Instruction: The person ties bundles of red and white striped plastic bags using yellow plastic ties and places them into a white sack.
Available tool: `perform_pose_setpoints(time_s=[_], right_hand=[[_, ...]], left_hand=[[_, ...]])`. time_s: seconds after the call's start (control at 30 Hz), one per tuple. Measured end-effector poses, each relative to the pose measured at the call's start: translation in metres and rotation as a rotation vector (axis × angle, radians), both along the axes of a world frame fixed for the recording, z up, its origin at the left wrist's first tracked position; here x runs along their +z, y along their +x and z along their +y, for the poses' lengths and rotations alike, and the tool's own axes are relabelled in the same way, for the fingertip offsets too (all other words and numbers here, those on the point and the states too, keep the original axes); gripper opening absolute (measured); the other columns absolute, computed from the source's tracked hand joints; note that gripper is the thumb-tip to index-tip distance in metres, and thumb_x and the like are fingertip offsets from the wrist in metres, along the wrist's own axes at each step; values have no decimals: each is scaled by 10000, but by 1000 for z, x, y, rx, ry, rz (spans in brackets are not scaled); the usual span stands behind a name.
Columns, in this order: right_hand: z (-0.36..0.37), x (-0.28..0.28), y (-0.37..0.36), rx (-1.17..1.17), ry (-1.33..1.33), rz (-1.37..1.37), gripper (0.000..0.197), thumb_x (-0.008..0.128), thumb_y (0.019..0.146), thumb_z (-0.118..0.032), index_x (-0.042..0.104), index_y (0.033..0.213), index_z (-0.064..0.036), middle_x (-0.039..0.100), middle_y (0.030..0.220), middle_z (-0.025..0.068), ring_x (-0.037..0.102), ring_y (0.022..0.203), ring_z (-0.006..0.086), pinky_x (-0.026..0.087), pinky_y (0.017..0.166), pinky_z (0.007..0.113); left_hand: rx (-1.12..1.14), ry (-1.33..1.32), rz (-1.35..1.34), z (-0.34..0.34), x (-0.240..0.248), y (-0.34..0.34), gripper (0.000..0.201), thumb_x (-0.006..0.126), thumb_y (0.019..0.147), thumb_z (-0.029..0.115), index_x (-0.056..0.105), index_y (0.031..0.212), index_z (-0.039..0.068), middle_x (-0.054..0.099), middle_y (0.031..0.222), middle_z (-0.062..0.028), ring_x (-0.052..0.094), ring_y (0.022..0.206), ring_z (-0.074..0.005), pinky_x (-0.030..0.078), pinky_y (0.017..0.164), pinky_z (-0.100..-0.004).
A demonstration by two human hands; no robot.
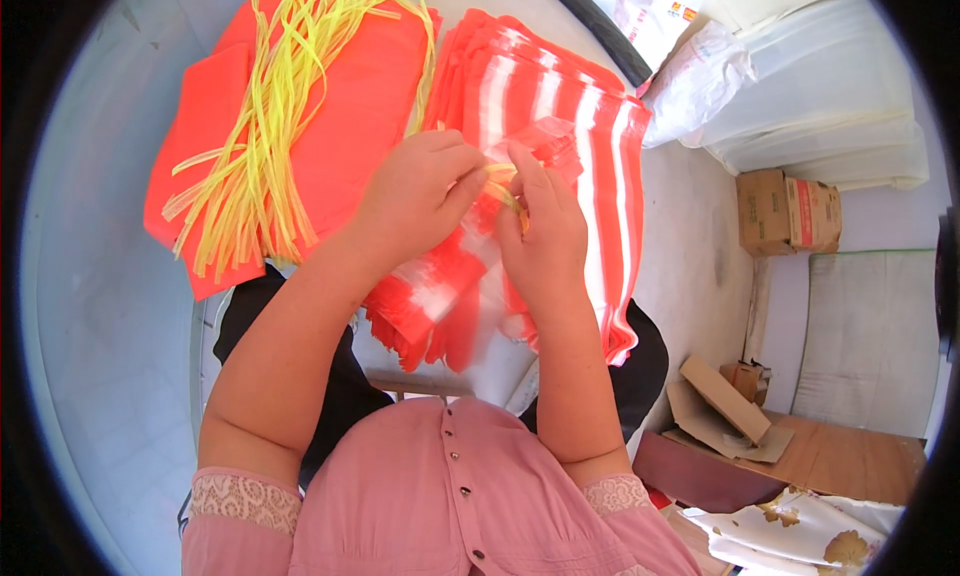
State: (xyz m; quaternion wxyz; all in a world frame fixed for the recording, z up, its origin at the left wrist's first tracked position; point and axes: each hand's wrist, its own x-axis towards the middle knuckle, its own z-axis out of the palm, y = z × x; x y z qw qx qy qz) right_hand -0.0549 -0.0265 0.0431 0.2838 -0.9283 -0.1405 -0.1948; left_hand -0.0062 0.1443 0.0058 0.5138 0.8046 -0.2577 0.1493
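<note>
Over my lap, my left hand (418,194) and my right hand (545,226) come close together, fingers curled in a pinch. Between them runs a yellow plastic strip (500,188), looped about a gathered bundle of red-and-white striped sheet material (430,296). Its fringed end hangs toward me, below my hands. Whether the strip is knotted is hidden by my fingers. Under and beyond the bundle lies a stack of red-and-white striped sheets (605,176). To its left, many loose yellow strips (265,146) are heaped on folded plain orange-red sheets (365,101).
White plastic bags (695,81) and a long dark bar (600,31) lie beyond the stack. At right are a cardboard box (785,213), an opened carton (725,406) on a brown wooden surface (840,456), and a patterned cloth (800,531). A pale wall (100,276) rises at left.
</note>
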Motion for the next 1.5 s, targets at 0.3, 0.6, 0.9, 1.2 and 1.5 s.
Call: perform_pose_setpoints(time_s=[0.3,0.6,0.9,1.2,1.5], right_hand=[[-21,-5,7,126,194,304,190,687,879,-28,686,1068,-22,654,1009,150,665,973,347,553,832,424],[-13,-13,5,-28,108,75,179,666,953,-130,723,1105,-57,706,1092,153,692,971,348,553,826,422],[-51,-40,-29,-227,89,262,241,594,1063,-196,705,1020,14,728,948,135,708,879,231,543,777,333],[-55,-33,-18,-155,921,567,328,531,1106,-292,693,1088,-7,746,1023,89,720,990,175,548,813,305],[-73,-53,-12,-250,230,364,244,615,1054,-210,693,966,4,664,848,44,599,789,114,475,745,279]], left_hand=[[-122,-26,-90,4,7,1,76,703,893,27,667,950,-9,608,897,-146,623,869,-344,514,771,-414],[-147,-117,189,5,-2,11,92,708,911,85,713,919,-7,635,904,-150,643,866,-324,520,759,-415],[204,477,167,21,-20,23,161,682,960,148,718,955,-10,635,968,-177,645,949,-352,521,838,-429],[-48,354,555,39,4,11,309,730,915,234,697,807,-54,616,646,-166,603,600,-261,484,619,-399],[-94,499,597,46,3,10,295,698,911,245,707,842,-42,662,752,-218,669,711,-349,520,677,-434]])
